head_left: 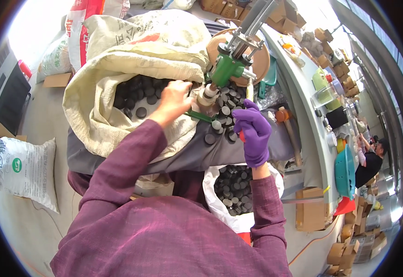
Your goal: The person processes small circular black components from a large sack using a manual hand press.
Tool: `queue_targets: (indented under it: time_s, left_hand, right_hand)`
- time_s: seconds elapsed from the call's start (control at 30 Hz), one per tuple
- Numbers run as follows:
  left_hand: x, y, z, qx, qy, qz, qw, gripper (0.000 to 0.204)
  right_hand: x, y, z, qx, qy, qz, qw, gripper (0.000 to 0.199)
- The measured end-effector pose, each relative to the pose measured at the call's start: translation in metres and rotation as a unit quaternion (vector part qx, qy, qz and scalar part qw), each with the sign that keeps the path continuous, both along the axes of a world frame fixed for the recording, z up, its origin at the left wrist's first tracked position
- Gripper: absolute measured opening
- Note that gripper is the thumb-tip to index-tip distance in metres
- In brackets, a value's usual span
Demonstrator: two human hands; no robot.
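Note:
My bare left hand reaches between an open cream woven sack and a green hand press. Its fingers are drawn together beside the press's lower end, and whatever they pinch is hidden. In a purple glove, my right hand curls around the press's lever, with a bit of red showing under the fingers. Dark round discs fill part of the sack's mouth. More grey discs lie loose around the press base, between my two hands.
Below my right wrist stands a white bag full of dark discs. A mallet with an orange head lies to the right. Further right runs a long table with containers, a teal basket and a person beyond. A printed sack stands left.

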State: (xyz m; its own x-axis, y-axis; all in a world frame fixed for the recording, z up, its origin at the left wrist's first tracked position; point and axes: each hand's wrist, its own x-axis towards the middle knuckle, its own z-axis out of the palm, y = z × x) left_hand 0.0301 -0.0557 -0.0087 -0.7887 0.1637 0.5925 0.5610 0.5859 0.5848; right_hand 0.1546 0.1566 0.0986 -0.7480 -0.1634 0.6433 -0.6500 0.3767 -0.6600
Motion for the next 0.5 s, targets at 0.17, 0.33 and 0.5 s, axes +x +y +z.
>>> queue_targets:
  time_s: [0.17, 0.33, 0.5]
  left_hand:
    - [0.032, -0.080, 0.010, -0.096, -0.054, 0.077, 0.991, 0.023]
    - [0.053, -0.108, -0.001, -0.255, -0.081, 0.028, 0.963, 0.027]
    - [0.054, -0.112, -0.001, -0.216, -0.054, 0.000, 0.975, 0.014]
  right_hand:
    - [0.011, 0.000, 0.043, -0.093, -0.044, 0.005, 0.995, 0.028]
    - [-0.024, -0.007, 0.097, -0.110, 0.060, 0.004, 0.992, 0.027]
    - [-0.048, 0.002, 0.117, -0.124, 0.088, -0.001, 0.988, 0.028]
